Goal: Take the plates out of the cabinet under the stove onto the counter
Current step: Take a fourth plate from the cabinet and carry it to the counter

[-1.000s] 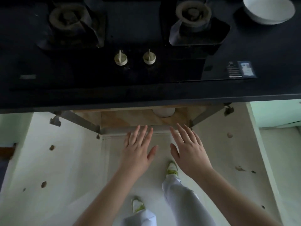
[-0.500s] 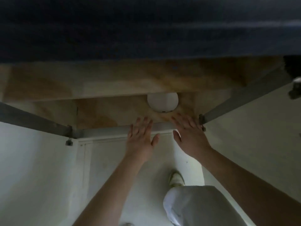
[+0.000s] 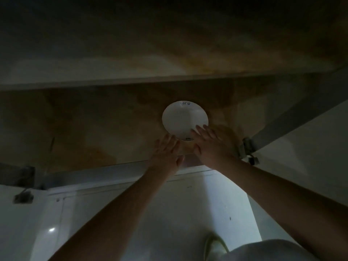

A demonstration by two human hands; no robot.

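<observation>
A round white plate [image 3: 182,119] lies flat on the brown stained floor of the open cabinet [image 3: 94,129], with small dark marks near its far rim. Both my hands reach into the cabinet with fingers straight. My left hand [image 3: 166,152] is at the plate's near left edge, fingertips about touching the rim. My right hand [image 3: 213,142] lies at the near right edge, its fingertips over the plate's rim. Neither hand holds anything.
A shelf edge [image 3: 169,79] runs across above the plate. Open white cabinet doors stand at the left [image 3: 22,223] and right [image 3: 310,147], with a metal hinge [image 3: 246,149] beside my right wrist. My knee [image 3: 263,249] and shoe [image 3: 212,245] are below, on the pale floor.
The view has dropped from the stove top into the cabinet. Both hands moved forward past the cabinet's front edge and now reach the plate's near rim.
</observation>
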